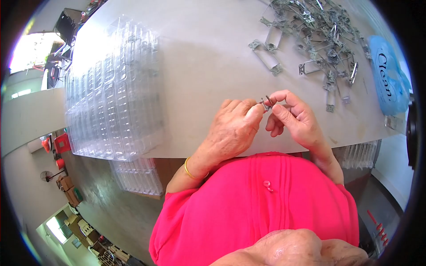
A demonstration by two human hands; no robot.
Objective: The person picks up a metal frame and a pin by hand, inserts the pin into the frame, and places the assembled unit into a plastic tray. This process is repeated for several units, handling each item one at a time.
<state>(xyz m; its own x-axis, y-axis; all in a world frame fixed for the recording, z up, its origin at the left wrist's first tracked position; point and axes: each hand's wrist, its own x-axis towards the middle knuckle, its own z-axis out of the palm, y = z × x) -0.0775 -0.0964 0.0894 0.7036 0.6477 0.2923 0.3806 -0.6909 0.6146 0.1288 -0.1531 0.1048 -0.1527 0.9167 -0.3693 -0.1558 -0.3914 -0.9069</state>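
A small metal bracket (267, 102) is in front of my chest, above the table's near edge. My left hand (235, 126) is closed, its thumb and forefinger pinching the bracket's left end. From the other side, the thumb and forefinger of my right hand (298, 117) close round the bracket's right end, with the other fingers curled below. My fingers hide much of the part. Beyond my right hand lies a tangled heap of metal brackets (317, 33), with a few looser frame-shaped ones (266, 58) on its near left side.
A large stack of clear plastic trays (113, 95) covers the left of the pale table (199, 57). More clear trays (137, 176) sit below the table's edge. A blue plastic bag (388, 75) printed "Clean" stands at the right edge, beside the heap.
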